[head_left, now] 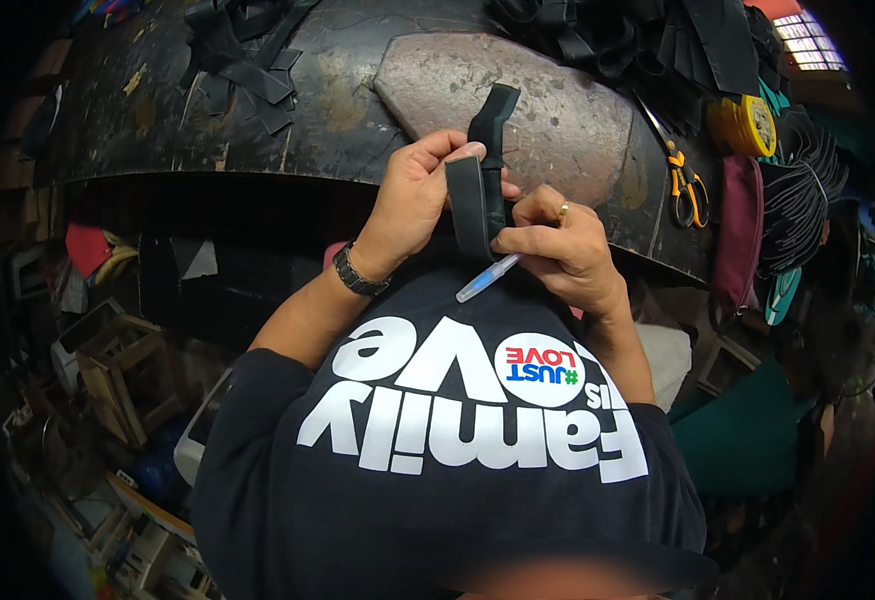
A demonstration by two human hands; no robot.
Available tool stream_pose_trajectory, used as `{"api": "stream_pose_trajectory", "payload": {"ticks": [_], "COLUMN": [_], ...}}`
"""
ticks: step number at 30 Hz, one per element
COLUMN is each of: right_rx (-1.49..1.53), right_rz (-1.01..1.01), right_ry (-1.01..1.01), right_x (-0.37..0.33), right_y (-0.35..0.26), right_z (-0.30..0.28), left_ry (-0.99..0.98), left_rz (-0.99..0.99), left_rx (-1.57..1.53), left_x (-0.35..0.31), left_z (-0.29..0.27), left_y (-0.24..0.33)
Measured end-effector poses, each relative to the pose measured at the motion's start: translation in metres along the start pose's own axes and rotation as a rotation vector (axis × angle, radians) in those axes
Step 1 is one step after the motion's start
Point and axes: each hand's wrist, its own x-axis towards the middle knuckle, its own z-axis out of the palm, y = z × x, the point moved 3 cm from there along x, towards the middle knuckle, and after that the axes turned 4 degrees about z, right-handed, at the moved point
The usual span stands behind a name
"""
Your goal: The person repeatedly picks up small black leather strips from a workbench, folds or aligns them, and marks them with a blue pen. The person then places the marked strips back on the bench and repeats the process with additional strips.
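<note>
A black strap (469, 205), folded into a loop, is held up in front of my chest, its far end rising over the table. My left hand (419, 190) pinches the strap between thumb and fingers near its upper fold. At the lower bend, the fingers of my right hand (567, 245) are closed against the strap. A slim pen (487, 278) with a clear and blue end sticks out from under my right hand, pointing down to the left. The strap hides some fingertips of both hands.
A brownish slab (557, 120) lies on the dark, worn table (157, 120). Black strips (247, 65) are piled at the far left. To the right are orange-handled scissors (690, 195), a yellow spool (742, 127), a maroon pouch (737, 235) and black cords (802, 190). A wooden stool (122, 375) stands lower left.
</note>
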Motion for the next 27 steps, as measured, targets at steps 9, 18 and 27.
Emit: {"api": "stream_pose_trajectory", "payload": {"ticks": [9,18,27], "right_rx": [-0.08,0.04,0.578], "right_rz": [-0.003,0.197,0.359], "right_ry": [-0.028,0.29,0.271], "right_x": [-0.001,-0.001,0.044], "right_y": [-0.001,0.001,0.006], "right_z": [0.005,0.002,0.0], "left_ry": [-0.002,0.049,0.127], "left_rz": [0.004,0.049,0.285], "left_rx": [0.076,0.127,0.117], "left_x": [0.0,-0.003,0.014], "left_z": [-0.002,0.0,0.005], "left_y": [-0.001,-0.007,0.008]}}
